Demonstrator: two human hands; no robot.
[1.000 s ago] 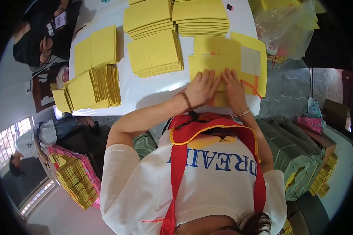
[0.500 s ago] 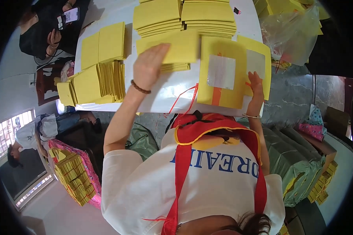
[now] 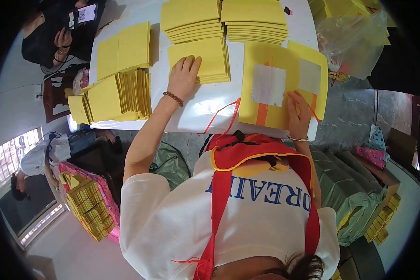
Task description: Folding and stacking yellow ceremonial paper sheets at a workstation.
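Observation:
My left hand (image 3: pixel 184 77) rests its spread fingers on the left edge of a short stack of yellow folded paper pieces (image 3: pixel 207 56). The hand lies flat and open, a beaded bracelet on its wrist. To the right lies a large yellow sheet (image 3: pixel 248 88) with a pale rectangular patch (image 3: pixel 268 85) and an orange strip (image 3: pixel 262 114). My right hand (image 3: pixel 299 112) is over this sheet's lower right edge, palm up, fingers loosely bent and apart. Beside it is a second yellow sheet (image 3: pixel 318 58) with its own pale patch. A red ribbon (image 3: pixel 219 112) lies at the table's near edge.
Taller yellow stacks (image 3: pixel 254 30) stand behind on the white table (image 3: pixel 191 114). More yellow pieces (image 3: pixel 102 100) stand in rows at left. A clear plastic bag (image 3: pixel 350 46) is off the right end. A person with a phone (image 3: pixel 87 13) is at far left.
The yellow piece that my left hand carried in the air now lies on the short stack, and the fingers have flattened there. My right hand has drawn slightly left and nearer, its fingers bending.

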